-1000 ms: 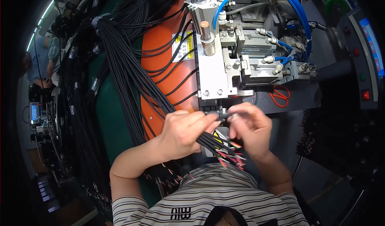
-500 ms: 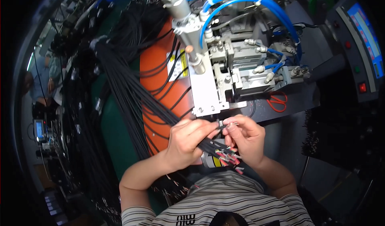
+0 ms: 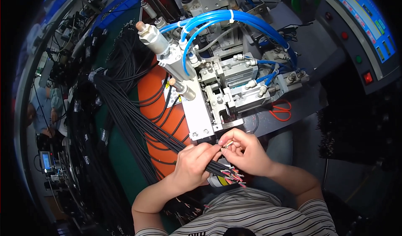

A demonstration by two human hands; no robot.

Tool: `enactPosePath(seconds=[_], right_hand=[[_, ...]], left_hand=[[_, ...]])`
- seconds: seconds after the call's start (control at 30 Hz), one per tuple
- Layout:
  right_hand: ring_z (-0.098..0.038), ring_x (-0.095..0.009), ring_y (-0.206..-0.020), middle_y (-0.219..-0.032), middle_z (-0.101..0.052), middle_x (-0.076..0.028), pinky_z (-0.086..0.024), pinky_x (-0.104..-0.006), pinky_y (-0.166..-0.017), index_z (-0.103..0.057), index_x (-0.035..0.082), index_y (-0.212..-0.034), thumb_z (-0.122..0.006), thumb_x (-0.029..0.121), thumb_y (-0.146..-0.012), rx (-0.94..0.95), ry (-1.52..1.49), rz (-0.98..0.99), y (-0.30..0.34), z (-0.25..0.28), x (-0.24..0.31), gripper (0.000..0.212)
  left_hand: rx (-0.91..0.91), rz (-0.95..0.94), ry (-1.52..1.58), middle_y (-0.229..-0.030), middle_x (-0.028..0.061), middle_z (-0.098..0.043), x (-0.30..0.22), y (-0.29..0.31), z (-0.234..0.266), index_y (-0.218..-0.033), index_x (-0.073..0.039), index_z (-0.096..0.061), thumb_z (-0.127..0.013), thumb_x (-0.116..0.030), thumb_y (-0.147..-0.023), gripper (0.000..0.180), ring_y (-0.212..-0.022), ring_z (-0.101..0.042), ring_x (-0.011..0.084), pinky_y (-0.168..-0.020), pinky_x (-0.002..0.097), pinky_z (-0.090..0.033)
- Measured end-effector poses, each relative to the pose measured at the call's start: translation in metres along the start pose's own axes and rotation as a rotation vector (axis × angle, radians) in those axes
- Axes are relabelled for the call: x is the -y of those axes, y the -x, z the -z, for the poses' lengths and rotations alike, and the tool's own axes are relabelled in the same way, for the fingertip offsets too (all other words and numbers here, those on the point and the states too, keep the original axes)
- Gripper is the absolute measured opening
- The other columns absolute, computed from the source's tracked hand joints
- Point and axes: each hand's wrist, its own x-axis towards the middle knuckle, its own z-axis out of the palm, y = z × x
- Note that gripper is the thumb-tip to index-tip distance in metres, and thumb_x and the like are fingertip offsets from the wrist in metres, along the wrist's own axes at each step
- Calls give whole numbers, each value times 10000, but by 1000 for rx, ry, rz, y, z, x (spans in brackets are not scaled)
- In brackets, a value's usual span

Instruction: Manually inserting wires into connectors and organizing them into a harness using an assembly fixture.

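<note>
My left hand [image 3: 192, 164] is closed around a bundle of black cables [image 3: 136, 114]. Below its fingers the stripped cable ends [image 3: 229, 175] fan out, showing red, pink and whitish wire tips. Thumb and fingers of my right hand [image 3: 248, 155] pinch the end of one cable, and a small pale wire tip [image 3: 228, 144] shows between them. The fingertips of both hands meet just in front of a metal machine [image 3: 200, 118] with pneumatic cylinders. How the left fingers grip the single cable is partly hidden.
Blue air hoses [image 3: 247, 16] arch over the machine. Red-handled scissors [image 3: 280, 110] lie at its right. A control panel [image 3: 356, 35] with a lit screen and buttons stands far right. More black cables [image 3: 79, 152] hang at left, over an orange surface [image 3: 161, 129]. People sit far left.
The view has shifted, so the machine now appears further left and lower. My right hand has turned, and the pinched wire tip shows more plainly. The left hand keeps its hold on the bundle.
</note>
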Motion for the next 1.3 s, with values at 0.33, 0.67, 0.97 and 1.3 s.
enactPosePath(seconds=[0.33,0.67,0.97,1.3], right_hand=[[-575,-76,-706,-951,-641,-60,-438,-196,-602,-644,-53,-1060,-563,11,-947,-90,-563,32,3,-16,-9,153],[-595,-76,-673,-954,-650,-86,-483,-199,-607,-663,-71,-1029,-579,15,-936,29,-520,43,-4,3,-17,152],[-599,-83,-696,-985,-645,-90,-487,-205,-605,-657,-61,-1075,-587,11,-933,43,-545,91,-5,7,-31,174],[-633,-249,-820,-1027,-603,-123,-517,-339,-682,-604,-9,-1186,-648,40,-786,-327,629,701,1,-11,-19,405]], left_hand=[[-161,19,157,-616,72,-532,3,1,-7,-874,-16,-612,-709,-1,-761,150,-476,-520,223,-452,331,-400],[-146,-65,-29,-642,70,-583,3,0,-13,-918,-4,-632,-709,3,-750,185,-481,-537,204,-443,304,-374],[-130,-51,-101,-615,43,-568,3,-3,-17,-911,-19,-634,-720,-17,-753,180,-450,-507,180,-435,302,-357],[-166,74,30,-592,85,-572,2,-6,-15,-805,-7,-617,-710,-46,-752,114,-466,-562,232,-452,318,-435]])
